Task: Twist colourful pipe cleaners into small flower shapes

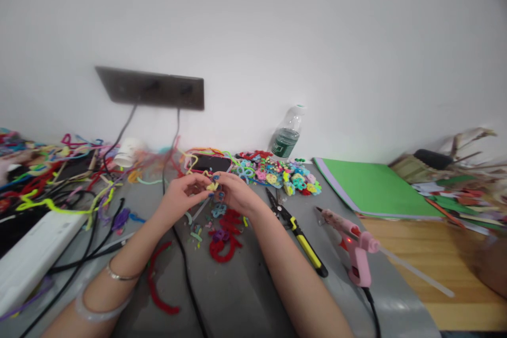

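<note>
Between the fingertips of both hands is a small pale yellow pipe-cleaner piece [213,186], partly covered by fingers. My left hand [182,194] comes in from the left with its fingers closed on one side of it. My right hand [235,193] pinches it from the other side. Below the hands lie a light blue pipe-cleaner flower [219,210], a coiled red pipe cleaner [225,245] and a purple curl [221,236]. Beyond them sits a heap of colourful pipe-cleaner flowers [293,177].
Yellow-handled pliers [304,248] and a pink glue gun [352,245] with a lit red light lie at right. A water bottle [285,137] leans by the wall. Green sheets [372,187], a white power strip [43,253], a black cable [186,269] and tangled pipe cleaners [51,203] surround the workspace.
</note>
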A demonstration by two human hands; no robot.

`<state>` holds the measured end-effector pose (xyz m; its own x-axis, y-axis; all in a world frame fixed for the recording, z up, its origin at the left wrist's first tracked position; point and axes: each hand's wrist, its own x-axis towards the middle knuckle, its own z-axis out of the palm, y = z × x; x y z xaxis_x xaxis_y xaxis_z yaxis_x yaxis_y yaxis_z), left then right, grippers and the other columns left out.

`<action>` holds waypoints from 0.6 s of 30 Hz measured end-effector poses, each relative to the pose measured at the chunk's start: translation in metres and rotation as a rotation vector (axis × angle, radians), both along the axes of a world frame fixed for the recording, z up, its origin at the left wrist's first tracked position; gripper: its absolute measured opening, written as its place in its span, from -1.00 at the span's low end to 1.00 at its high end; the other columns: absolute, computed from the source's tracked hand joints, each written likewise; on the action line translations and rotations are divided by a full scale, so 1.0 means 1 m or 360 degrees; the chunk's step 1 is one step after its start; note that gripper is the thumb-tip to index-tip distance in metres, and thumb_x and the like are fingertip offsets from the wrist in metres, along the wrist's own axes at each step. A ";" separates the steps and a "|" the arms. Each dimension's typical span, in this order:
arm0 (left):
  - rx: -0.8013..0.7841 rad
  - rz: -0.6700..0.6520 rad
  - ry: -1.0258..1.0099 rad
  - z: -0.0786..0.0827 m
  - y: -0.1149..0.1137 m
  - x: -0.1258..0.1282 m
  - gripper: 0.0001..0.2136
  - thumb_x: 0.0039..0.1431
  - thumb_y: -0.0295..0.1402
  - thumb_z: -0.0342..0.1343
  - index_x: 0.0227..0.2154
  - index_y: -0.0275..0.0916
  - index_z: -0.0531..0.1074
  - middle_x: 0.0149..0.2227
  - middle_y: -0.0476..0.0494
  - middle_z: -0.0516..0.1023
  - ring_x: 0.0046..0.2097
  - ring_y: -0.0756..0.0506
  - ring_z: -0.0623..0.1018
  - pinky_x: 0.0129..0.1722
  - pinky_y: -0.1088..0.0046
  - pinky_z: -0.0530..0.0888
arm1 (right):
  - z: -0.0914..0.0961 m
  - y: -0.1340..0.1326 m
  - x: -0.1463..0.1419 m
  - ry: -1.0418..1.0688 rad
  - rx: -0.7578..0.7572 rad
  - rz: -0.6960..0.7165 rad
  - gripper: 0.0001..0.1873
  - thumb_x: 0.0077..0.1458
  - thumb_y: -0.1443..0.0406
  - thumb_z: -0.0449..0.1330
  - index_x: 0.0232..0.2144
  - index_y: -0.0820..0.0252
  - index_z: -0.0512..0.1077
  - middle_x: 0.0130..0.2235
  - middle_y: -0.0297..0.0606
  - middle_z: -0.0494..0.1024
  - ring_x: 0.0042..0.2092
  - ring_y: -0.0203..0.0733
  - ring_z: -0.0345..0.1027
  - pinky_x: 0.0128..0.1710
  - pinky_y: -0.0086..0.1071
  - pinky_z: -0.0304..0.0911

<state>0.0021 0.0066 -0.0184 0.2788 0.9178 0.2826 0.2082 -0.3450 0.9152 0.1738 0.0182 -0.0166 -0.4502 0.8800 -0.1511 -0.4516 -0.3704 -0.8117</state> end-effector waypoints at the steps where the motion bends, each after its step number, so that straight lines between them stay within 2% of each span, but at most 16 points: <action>1: -0.0006 0.0006 -0.0006 0.001 -0.001 0.000 -0.84 0.00 -0.33 0.28 -0.32 -0.21 0.56 -0.35 -0.09 0.62 -0.33 -0.08 0.57 -0.30 0.46 0.51 | 0.001 0.000 0.000 0.0026 0.0002 0.0004 -0.83 -0.13 0.28 0.31 -0.51 0.20 0.38 -0.56 -0.43 0.32 -0.54 -0.39 0.07 -0.54 -0.46 0.01; 8: -0.0093 0.0107 -0.0158 0.011 -0.006 0.006 -0.86 -0.07 -0.35 0.34 -0.37 -0.19 0.63 -0.37 -0.12 0.65 -0.33 -0.12 0.58 -0.27 0.43 0.52 | 0.003 0.000 0.001 0.0073 -0.0033 0.0023 -0.79 -0.14 0.28 0.31 -0.56 0.16 0.30 -0.60 -0.48 0.24 -0.58 -0.41 0.03 -0.58 -0.49 0.01; 18: -0.0076 0.0112 -0.0181 0.009 -0.006 0.005 -0.87 -0.06 -0.37 0.32 -0.38 -0.19 0.63 -0.38 -0.11 0.65 -0.34 -0.11 0.58 -0.30 0.45 0.52 | 0.001 0.000 0.000 0.0065 -0.0029 0.0016 -0.82 -0.14 0.32 0.28 -0.53 0.17 0.31 -0.63 -0.51 0.25 -0.60 -0.43 0.06 -0.59 -0.52 0.04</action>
<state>0.0074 0.0005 -0.0094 0.1820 0.9471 0.2644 0.1243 -0.2889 0.9492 0.1742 0.0187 -0.0155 -0.4651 0.8727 -0.1486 -0.4802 -0.3897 -0.7858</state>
